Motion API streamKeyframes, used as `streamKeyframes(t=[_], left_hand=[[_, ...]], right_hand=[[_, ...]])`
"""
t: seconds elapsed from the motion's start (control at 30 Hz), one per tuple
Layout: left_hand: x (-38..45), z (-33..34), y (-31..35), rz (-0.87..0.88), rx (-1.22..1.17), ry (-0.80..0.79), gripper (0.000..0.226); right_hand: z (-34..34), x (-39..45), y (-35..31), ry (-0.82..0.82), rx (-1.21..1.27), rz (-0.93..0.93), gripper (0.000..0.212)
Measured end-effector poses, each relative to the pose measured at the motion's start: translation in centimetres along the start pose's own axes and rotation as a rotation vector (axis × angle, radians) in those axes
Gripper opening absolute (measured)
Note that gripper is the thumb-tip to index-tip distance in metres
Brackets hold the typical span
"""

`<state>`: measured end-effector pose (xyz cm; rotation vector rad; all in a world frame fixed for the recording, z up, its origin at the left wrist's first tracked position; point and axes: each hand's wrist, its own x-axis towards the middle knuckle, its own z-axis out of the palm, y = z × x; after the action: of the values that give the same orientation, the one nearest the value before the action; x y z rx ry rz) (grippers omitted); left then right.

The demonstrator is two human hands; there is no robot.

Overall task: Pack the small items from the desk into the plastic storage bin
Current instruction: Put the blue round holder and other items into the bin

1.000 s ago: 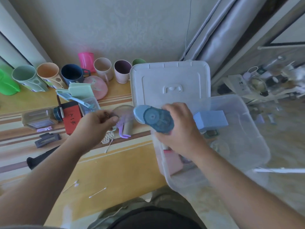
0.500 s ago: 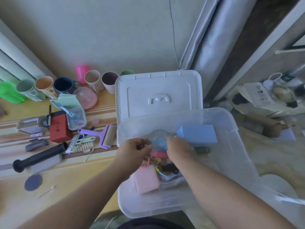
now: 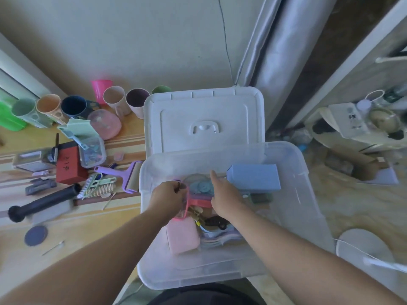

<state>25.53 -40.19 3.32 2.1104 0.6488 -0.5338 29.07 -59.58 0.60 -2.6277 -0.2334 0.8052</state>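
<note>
— Inside the bin (image 3: 293,194), what are the hands doing?
— Head view: both are down in it. The left hand (image 3: 168,198) has its fingers pinched closed on a small dark clip (image 3: 178,186). The right hand (image 3: 224,198) lies with fingers loosely spread, gripping nothing, over a blue disc (image 3: 201,187).
— And on the bench (image 3: 66,227)?
— A purple roller (image 3: 130,177), red box (image 3: 68,164) and cups (image 3: 72,106) lie left of the bin; its lid (image 3: 204,119) rests behind.
</note>
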Motion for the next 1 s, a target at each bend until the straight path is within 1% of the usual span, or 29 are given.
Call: streamKeyframes(t=[0.07, 0.1, 0.13, 0.2, 0.23, 0.3, 0.4, 0.5, 0.53, 0.6, 0.67, 0.73, 0.8, 0.87, 0.93, 1.0], left_hand=[[0.1, 0.0, -0.2, -0.004, -0.013, 0.002, 0.021], [0.0, 0.2, -0.2, 0.012, -0.011, -0.021, 0.021], [-0.1, 0.5, 0.0, 0.028, -0.017, -0.071, 0.019], [-0.6, 1.6, 0.8, 0.051, -0.055, -0.236, 0.018], [-0.8, 2.3, 1.3, 0.067, -0.063, -0.31, 0.019], [-1.3, 3.7, 2.4, 0.091, -0.057, -0.384, 0.022], [-2.0, 5.9, 3.6, 0.108, -0.075, -0.447, 0.018], [-2.6, 8.3, 4.2, 0.097, -0.141, -0.538, 0.015], [-2.7, 9.1, 4.4, 0.108, -0.142, -0.527, 0.015], [-2.6, 10.8, 4.4, 0.167, -0.049, -0.456, 0.016], [-2.9, 12.0, 4.1, 0.213, 0.054, -0.43, 0.022], [-3.0, 13.1, 3.6, 0.245, 0.118, -0.427, 0.027], [-3.1, 13.7, 3.0, 0.274, 0.151, -0.422, 0.024], [-3.2, 13.8, 2.6, 0.295, 0.158, -0.424, 0.03], [-3.1, 13.9, 2.3, 0.296, 0.148, -0.408, 0.031], [-3.0, 14.0, 2.0, 0.28, 0.144, -0.382, 0.023]], right_hand=[[-0.9, -2.5, 0.9, 0.039, 0.225, -0.044, 0.072], [-1.3, -3.9, 1.2, 0.077, 0.266, -0.103, 0.067], [-1.7, -5.1, 1.4, 0.116, 0.254, -0.187, 0.064], [-2.4, -6.5, 1.7, 0.168, 0.144, -0.339, 0.057], [-2.9, -6.8, 1.9, 0.177, 0.054, -0.383, 0.054], [-4.0, -7.0, 2.6, 0.184, -0.106, -0.422, 0.054], [-5.2, -7.4, 4.9, 0.118, -0.232, -0.376, 0.055], [-5.6, -8.8, 7.8, 0.062, -0.242, -0.278, 0.056], [-5.6, -9.2, 8.8, 0.048, -0.23, -0.22, 0.056], [-5.5, -9.8, 10.8, 0.003, -0.256, -0.09, 0.053], [-4.9, -10.2, 12.0, -0.101, -0.318, 0.022, 0.048], [-4.1, -10.1, 12.4, -0.179, -0.327, 0.103, 0.042], [-3.8, -9.4, 12.3, -0.186, -0.336, 0.117, 0.039], [-4.0, -8.4, 12.1, -0.184, -0.334, 0.107, 0.039], [-4.5, -7.8, 12.1, -0.208, -0.299, 0.113, 0.044], [-5.1, -7.6, 12.1, -0.217, -0.288, 0.083, 0.054]])
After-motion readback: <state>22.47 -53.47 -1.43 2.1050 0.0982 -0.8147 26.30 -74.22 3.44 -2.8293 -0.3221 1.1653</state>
